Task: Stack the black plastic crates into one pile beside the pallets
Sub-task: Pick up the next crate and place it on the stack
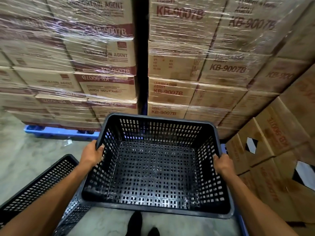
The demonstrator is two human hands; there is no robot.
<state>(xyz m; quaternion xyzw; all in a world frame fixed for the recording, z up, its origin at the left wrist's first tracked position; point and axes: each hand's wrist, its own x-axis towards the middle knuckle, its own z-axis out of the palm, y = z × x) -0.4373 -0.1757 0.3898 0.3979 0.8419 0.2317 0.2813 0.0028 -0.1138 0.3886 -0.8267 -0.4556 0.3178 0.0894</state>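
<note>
Gripped at its side rims by the left hand [92, 155] and right hand [223, 163], an empty black crate [153, 167] is held above the floor, near shrink-wrapped cartons [179, 65] on a blue pallet [59, 132], another crate [37, 184] seen at left.

Two tall stacks of shrink-wrapped cardboard cartons fill the background, the left stack [71, 65] and the right stack [213, 57] separated by a narrow dark gap [142, 65]; legible print reads "LUBRICATION AGENT" and "KB-9007B", some cartons on the left inverted. The left stack sits on a blue base [56, 132] resting on the grey concrete floor [25, 159]. At far right, unwrapped cartons [272, 150] carry black-and-white labels; dark shoes [136, 222] show at bottom centre.
</note>
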